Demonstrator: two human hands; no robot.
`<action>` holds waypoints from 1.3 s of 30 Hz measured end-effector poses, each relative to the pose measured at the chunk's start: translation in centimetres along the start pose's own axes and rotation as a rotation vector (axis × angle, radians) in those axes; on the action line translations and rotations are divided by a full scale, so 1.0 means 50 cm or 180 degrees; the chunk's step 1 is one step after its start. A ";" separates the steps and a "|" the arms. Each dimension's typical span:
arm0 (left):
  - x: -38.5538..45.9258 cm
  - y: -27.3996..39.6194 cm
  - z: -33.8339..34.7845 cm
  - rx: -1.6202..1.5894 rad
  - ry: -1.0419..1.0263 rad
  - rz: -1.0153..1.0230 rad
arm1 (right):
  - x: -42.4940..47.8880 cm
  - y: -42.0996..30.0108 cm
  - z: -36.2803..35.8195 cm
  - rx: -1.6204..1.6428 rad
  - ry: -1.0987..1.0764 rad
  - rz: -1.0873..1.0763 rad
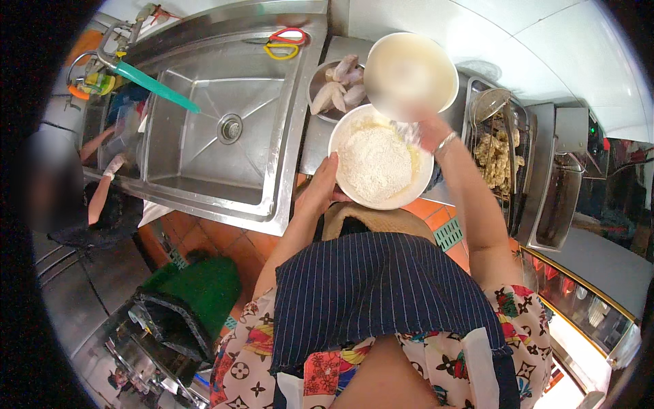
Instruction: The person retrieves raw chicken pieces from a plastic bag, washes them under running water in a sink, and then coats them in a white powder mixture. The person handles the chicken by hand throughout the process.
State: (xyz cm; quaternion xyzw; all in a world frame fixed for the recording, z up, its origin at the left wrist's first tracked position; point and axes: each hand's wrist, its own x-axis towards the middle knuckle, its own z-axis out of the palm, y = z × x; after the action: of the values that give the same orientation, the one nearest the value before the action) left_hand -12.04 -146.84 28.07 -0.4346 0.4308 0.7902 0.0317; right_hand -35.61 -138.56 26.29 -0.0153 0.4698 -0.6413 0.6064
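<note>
A white bowl (334, 145) of pale flour (378, 163) sits before me, with a yellowish coating along its inner wall. My left hand (323, 181) grips its left side, thumb along the rim. At the bowl's upper right edge is my right hand (431, 132), blurred; its fingers look whitish and floury, and whether they hold something is unclear. Just behind stands a second, cream-coloured bowl (449, 66) with blurred pale contents. Raw chicken wings (332, 97) lie in a steel bowl (312, 105) on the left.
A steel sink (204, 158) with a green hose (156, 87) is at left; scissors (286, 45) lie on its rim. To the right, a fryer basket holds fried food (493, 158) beside a strainer (489, 105). A co-worker's gloved hand (115, 166) shows far left.
</note>
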 end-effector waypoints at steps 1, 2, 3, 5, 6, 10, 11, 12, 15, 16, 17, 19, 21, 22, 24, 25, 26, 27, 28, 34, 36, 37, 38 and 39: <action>0.001 0.000 -0.002 0.0015 -0.0002 0.0009 | 0.020 -0.028 -0.003 0.0007 0.0094 -0.0311; 0.002 -0.002 -0.003 -0.0011 0.0010 0.0032 | 0.041 -0.055 -0.004 0.0003 0.0185 -0.0615; 0.002 -0.004 -0.003 -0.0038 0.0016 0.0059 | 0.059 -0.083 -0.008 0.0020 0.0204 -0.0820; 0.004 -0.009 -0.006 -0.0048 0.0020 0.0073 | 0.089 -0.115 -0.015 -0.0224 0.0241 -0.1060; 0.008 -0.014 -0.010 -0.0030 0.0017 0.0059 | 0.102 -0.127 -0.020 -0.0450 0.0248 -0.1098; 0.013 -0.022 -0.020 -0.0062 0.0004 0.0124 | 0.133 -0.175 -0.058 -0.2203 0.0434 -0.0961; 0.012 -0.025 -0.022 -0.0062 0.0076 0.0083 | 0.137 -0.187 -0.063 -0.2782 0.0643 -0.0948; 0.012 -0.028 -0.024 -0.0064 0.0150 0.0044 | 0.148 -0.193 -0.065 -0.3313 0.0935 -0.0980; 0.017 -0.023 -0.020 -0.0064 0.0123 0.0027 | 0.192 -0.218 -0.152 -0.5356 0.1592 -0.1324; 0.023 -0.022 -0.019 -0.0069 0.0080 0.0032 | 0.206 -0.189 -0.186 -0.5291 0.1608 -0.1461; 0.027 -0.019 -0.017 -0.0045 0.0055 0.0016 | 0.214 -0.165 -0.210 -0.5223 0.1623 -0.1602; 0.017 -0.026 -0.028 -0.0090 0.0181 -0.0007 | 0.207 -0.126 -0.137 -0.5180 0.1372 -0.1318; 0.023 -0.034 -0.031 -0.0130 0.0162 0.0035 | 0.205 -0.091 -0.107 -0.5543 0.1351 -0.1245; 0.027 -0.037 -0.032 -0.0141 0.0143 0.0050 | 0.199 -0.074 -0.096 -0.5757 0.1418 -0.1146; 0.026 -0.045 -0.041 -0.0155 0.0251 0.0022 | 0.155 -0.048 0.006 -0.6246 0.1494 -0.0909; 0.031 -0.050 -0.043 -0.0164 0.0215 0.0046 | 0.151 -0.050 0.011 -0.6433 0.1602 -0.0835; 0.032 -0.054 -0.045 -0.0185 0.0198 0.0060 | 0.152 -0.049 0.017 -0.6621 0.1679 -0.0757; 0.035 -0.048 -0.041 -0.0158 0.0159 0.0010 | 0.175 -0.050 -0.012 -0.6731 0.1783 -0.0742; 0.034 -0.040 -0.036 -0.0132 0.0123 -0.0039 | 0.190 -0.052 -0.045 -0.6666 0.1802 -0.0668; 0.029 -0.038 -0.043 -0.0125 0.0123 0.0004 | 0.184 -0.103 -0.002 -0.5723 0.1604 -0.0239; 0.035 -0.033 -0.036 -0.0048 0.0071 -0.0002 | 0.200 -0.116 -0.074 -0.5411 0.1548 -0.0495; 0.038 -0.031 -0.035 -0.0013 0.0065 -0.0027 | 0.209 -0.119 -0.101 -0.5259 0.1499 -0.0618; 0.036 -0.033 -0.039 -0.0007 0.0102 -0.0051 | 0.202 -0.121 -0.088 -0.5058 0.1429 -0.0663; 0.032 -0.035 -0.043 -0.0056 0.0092 -0.0013 | 0.180 -0.131 -0.063 -0.4854 0.1362 -0.0706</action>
State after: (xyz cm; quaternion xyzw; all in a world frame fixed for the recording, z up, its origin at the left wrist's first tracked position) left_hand -10.88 -147.77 25.23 -0.4471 0.4234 0.7876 0.0231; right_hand -44.83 -145.02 23.66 -0.3490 0.8808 -0.1890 0.2583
